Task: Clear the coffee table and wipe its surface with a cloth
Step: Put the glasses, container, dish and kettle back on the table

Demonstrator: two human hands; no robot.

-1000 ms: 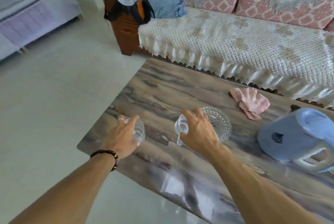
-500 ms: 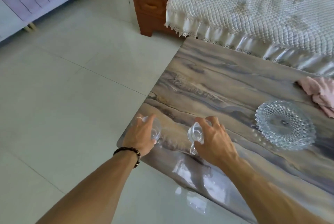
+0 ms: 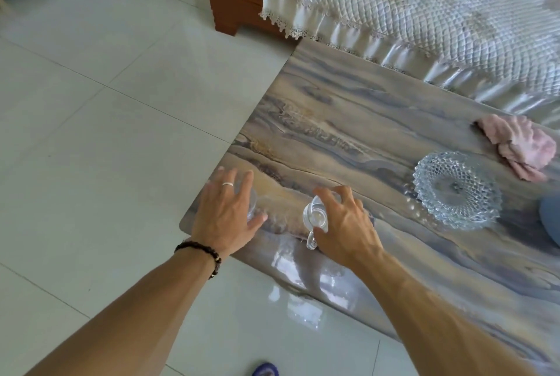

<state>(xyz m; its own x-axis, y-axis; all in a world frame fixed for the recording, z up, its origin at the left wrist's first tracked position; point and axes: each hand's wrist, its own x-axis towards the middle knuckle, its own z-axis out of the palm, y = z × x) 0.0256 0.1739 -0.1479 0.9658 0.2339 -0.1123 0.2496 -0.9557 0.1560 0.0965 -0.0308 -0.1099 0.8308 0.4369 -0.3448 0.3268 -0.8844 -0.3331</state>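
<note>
Two small clear glass cups: my left hand (image 3: 225,215) and right hand (image 3: 345,224) each clamp one; I'd lift straight up, off the marbled bench (image 3: 348,121) corner at seven o'clock.

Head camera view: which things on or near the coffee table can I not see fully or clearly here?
- Glass under the left hand: mostly covered by the fingers; whether it is lifted cannot be told.
- Glass cup in the right hand: far side hidden by the palm.
- Blue object: cut off by the right edge.
- Pink cloth: crumpled, so its underside is hidden.
- Blue thing on the floor: cut off by the bottom edge.
</note>
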